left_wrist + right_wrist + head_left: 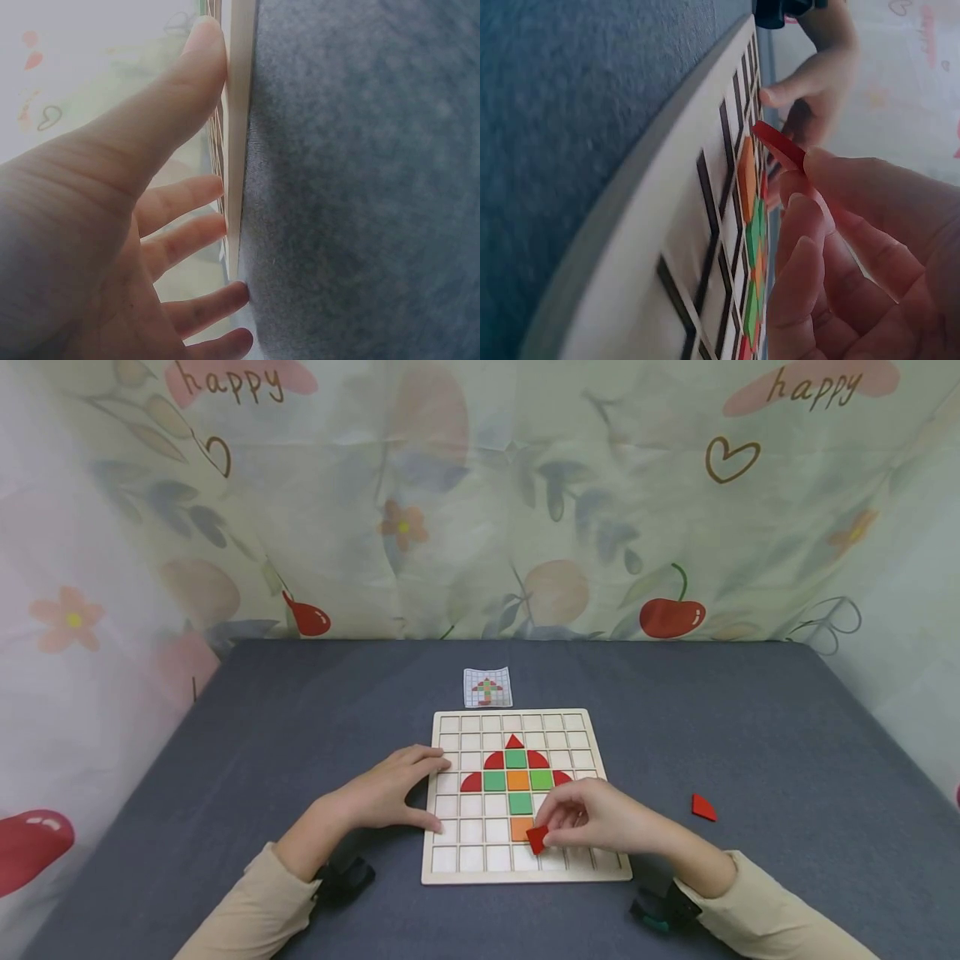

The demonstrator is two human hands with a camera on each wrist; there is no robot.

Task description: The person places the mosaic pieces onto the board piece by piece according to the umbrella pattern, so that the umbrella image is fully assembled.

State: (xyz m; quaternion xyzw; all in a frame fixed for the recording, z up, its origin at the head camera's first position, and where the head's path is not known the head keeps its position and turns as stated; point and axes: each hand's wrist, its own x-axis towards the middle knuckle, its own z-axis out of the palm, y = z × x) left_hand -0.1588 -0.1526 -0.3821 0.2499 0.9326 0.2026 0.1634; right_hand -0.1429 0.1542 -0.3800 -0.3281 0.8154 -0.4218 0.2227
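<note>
A wooden grid board (471,857) lies on the table, with red, green and orange tiles set in its squares like a stepped arrow. My right hand (600,817) pinches a red tile (537,838) between thumb and fingers, low over the board beside the lower orange tile (520,829). In the right wrist view the red tile (780,146) is seen edge-on, tilted. At the board's left edge rests my left hand (390,789), fingers spread and thumb against the frame. The left wrist view shows its thumb (169,97) along the wooden rim.
Behind the board lies a small card (487,687) printed with a coloured grid pattern. A loose red quarter-round tile (703,807) sits on the dark tablecloth (315,710) to the right. A patterned curtain (480,527) hangs along the table's far edge.
</note>
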